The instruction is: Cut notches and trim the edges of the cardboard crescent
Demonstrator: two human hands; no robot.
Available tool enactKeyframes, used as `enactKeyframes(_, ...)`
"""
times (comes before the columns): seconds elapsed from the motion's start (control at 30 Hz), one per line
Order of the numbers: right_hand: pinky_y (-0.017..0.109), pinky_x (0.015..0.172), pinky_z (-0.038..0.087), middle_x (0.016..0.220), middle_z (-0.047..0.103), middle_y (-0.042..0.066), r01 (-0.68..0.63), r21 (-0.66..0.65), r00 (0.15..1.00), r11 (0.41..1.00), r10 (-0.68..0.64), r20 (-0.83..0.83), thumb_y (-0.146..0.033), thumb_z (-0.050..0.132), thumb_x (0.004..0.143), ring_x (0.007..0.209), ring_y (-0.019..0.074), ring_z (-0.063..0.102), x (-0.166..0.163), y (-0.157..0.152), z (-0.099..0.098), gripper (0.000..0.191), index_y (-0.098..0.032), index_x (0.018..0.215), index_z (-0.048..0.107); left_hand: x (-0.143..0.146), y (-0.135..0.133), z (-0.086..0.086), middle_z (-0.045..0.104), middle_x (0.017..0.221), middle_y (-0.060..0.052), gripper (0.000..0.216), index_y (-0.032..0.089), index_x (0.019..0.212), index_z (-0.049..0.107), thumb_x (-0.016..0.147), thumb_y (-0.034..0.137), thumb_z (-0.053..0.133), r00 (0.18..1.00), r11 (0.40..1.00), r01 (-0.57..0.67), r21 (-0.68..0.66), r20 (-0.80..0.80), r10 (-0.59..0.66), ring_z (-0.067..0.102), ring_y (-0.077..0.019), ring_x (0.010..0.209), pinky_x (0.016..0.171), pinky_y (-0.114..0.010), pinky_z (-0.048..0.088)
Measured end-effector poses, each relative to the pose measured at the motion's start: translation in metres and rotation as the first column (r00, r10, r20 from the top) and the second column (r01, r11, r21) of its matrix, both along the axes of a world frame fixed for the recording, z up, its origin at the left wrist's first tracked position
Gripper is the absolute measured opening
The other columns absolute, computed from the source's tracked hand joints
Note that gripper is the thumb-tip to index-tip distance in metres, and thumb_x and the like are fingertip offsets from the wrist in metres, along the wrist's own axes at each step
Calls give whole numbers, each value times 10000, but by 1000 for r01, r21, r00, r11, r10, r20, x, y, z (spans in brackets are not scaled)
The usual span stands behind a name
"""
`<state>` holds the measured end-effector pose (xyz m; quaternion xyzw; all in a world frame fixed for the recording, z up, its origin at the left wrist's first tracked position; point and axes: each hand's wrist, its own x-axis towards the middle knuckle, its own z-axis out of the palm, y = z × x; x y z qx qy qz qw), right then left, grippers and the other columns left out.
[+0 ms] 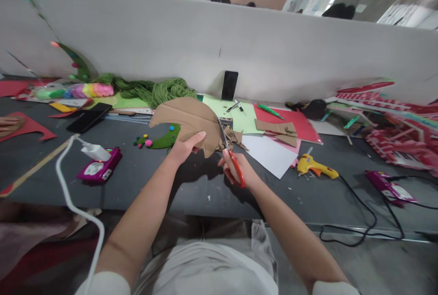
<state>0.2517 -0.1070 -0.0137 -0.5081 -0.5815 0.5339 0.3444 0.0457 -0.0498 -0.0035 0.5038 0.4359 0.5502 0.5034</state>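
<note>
My left hand (185, 147) grips a curved, leaf-shaped piece of brown cardboard (188, 119) and holds it up above the dark table (191, 190). My right hand (236, 169) is closed around the red handles of a pair of scissors (230, 153). The blades point up into the cardboard's right edge. Small cardboard offcuts (234, 139) lie just behind the scissors.
A yellow glue gun (316, 166) lies to the right, its black cord trailing off the table edge. Purple power strips sit at the left (99, 169) and right (390, 190). A phone (229, 85) leans on the white partition. Green yarn (160, 90), coloured paper sheets and a green felt shape (160, 141) lie behind.
</note>
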Motion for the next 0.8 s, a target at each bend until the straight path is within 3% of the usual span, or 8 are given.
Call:
enactKeyframes(0.17, 226, 382, 364, 400, 497, -21, -27, 32, 1000, 999, 27, 11, -792, 423, 946, 316, 114, 456, 1, 1, 2, 687, -169, 744, 632, -2, 1, -3, 663, 699, -23, 336, 179, 740, 706, 726, 483, 848, 1000, 999, 32, -30, 0, -32, 539, -137, 522, 439, -272, 377)
enactKeyframes(0.37, 221, 326, 273, 356, 458, -38, 7, -31, 1000, 999, -6, 8, -788, 464, 925, 268, 107, 385, 0, -1, 0, 644, -192, 718, 593, -4, 2, -3, 663, 690, -22, 322, 185, 738, 704, 727, 470, 854, 1000, 999, 27, -24, -3, -27, 541, -139, 517, 428, -272, 362)
enactKeyframes(0.63, 223, 310, 267, 350, 461, -30, 28, -69, 1000, 997, -27, 10, -792, 518, 888, 258, 115, 400, -1, -1, 0, 633, -195, 687, 588, -4, 2, -2, 659, 679, -16, 312, 193, 722, 696, 724, 463, 852, 1000, 1000, 23, -16, 8, -23, 532, -139, 508, 423, -273, 357)
enactKeyframes(0.8, 220, 345, 317, 382, 493, -21, 10, -16, 1000, 1000, -9, 23, -794, 495, 906, 290, 108, 425, 1, 0, 4, 653, -178, 722, 607, -6, 2, -4, 650, 666, -22, 308, 187, 710, 696, 734, 457, 845, 999, 998, 54, -23, 9, -54, 527, -137, 505, 429, -269, 357)
